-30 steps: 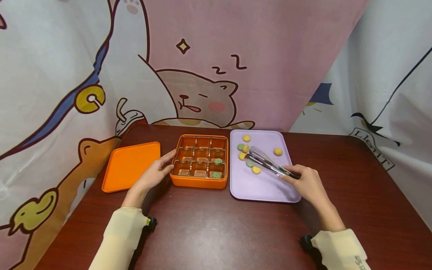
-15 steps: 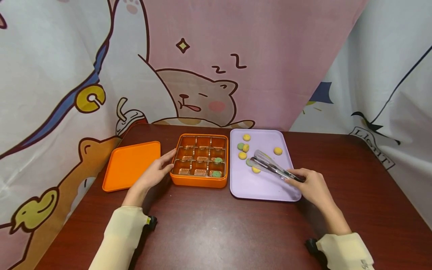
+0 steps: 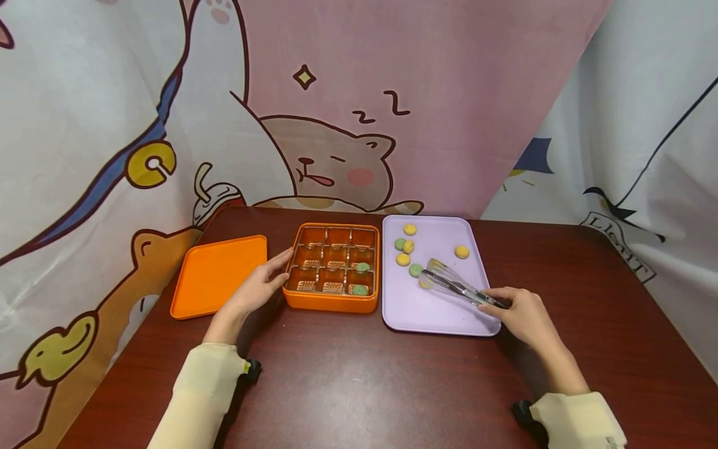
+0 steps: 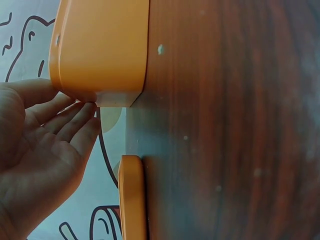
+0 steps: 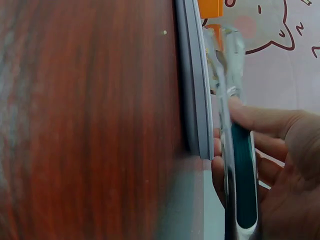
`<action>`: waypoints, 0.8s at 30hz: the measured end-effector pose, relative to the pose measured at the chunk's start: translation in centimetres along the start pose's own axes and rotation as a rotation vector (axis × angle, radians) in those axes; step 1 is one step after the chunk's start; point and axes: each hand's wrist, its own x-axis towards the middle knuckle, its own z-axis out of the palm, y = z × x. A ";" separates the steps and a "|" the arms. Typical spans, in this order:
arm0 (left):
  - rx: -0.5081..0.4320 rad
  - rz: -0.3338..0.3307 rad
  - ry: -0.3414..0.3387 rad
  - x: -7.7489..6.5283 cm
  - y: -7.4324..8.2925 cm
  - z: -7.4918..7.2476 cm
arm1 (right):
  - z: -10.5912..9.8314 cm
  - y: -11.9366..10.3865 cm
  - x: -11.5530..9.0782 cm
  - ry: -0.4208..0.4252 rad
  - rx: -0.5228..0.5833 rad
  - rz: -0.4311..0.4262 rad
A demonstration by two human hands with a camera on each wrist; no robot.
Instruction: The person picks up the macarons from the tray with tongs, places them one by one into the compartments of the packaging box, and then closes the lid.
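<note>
"Beside the lilac tray (image 3: 426,318)?"
"Left of it, an orange box (image 3: 331,304), touched by the left hand (image 3: 258,285), fingers nearly straight. Over it, tongs (image 3: 461,289), gripped in the right hand's (image 3: 526,315) curled fingers."
"The rounds (image 3: 416,270)?"
"On it; best pinched centrally, lightly."

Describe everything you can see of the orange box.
The orange box is open-topped, squarish with rounded corners, its walls smooth and plastic-looking. A glossy, transparent-looking insert divides it into nine compartments, three by three; the middle and front ones of the right-hand column each hold a green piece. It sits upright on the table, just left of the purple tray. The left hand touches its left side.
</note>
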 end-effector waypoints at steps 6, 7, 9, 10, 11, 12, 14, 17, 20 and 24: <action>0.009 -0.009 -0.002 0.1 -0.2 0.1 | 0.1 -0.1 0.0 -0.022 -0.027 0.013; 0.011 -0.008 -0.003 0.1 -0.2 0.1 | 0.1 -0.1 0.1 -0.023 -0.026 0.020; 0.009 -0.009 -0.003 0.2 -0.3 0.2 | 0.2 -0.2 0.1 -0.021 -0.023 0.032; 0.008 -0.011 -0.002 0.2 -0.4 0.2 | 0.2 -0.3 0.1 -0.021 -0.020 0.039; 0.008 -0.012 -0.003 0.2 -0.4 0.2 | 0.2 -0.3 0.1 -0.020 -0.019 0.045; 0.007 -0.012 -0.004 0.2 -0.4 0.2 | 0.2 -0.3 0.1 -0.020 -0.017 0.051; 0.002 -0.016 -0.005 0.3 -0.4 0.2 | 0.2 -0.4 0.2 -0.016 -0.015 0.060; -0.001 -0.019 -0.011 0.3 -0.3 0.2 | 0.2 -0.4 0.2 -0.017 -0.011 0.070; -0.004 -0.025 -0.012 0.2 -0.3 0.1 | 0.3 -0.3 0.3 -0.023 -0.005 0.075; 0.008 -0.019 -0.008 0.2 -0.3 0.0 | 0.3 -0.3 0.4 -0.026 -0.003 0.079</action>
